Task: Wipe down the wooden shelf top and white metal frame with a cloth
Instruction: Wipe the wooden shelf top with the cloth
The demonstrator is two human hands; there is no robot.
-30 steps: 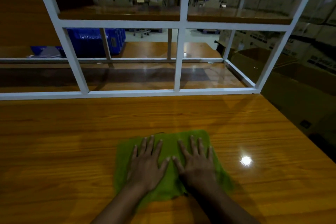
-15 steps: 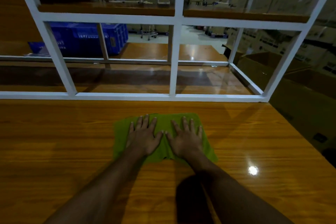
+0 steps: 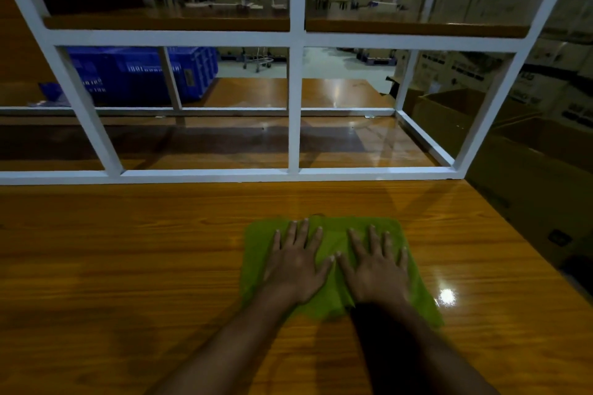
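Head: blue crate (image 3: 134, 74) behind white frame (image 3: 294, 138); boxes (image 3: 529, 170) right.

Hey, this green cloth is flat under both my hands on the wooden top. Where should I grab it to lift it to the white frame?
Probably the right edge of the green cloth, coming from the right. It lies flat on the wooden top, and that strip shows bare beside the right hand, so its fingers can pinch it once the left hand lifts off.
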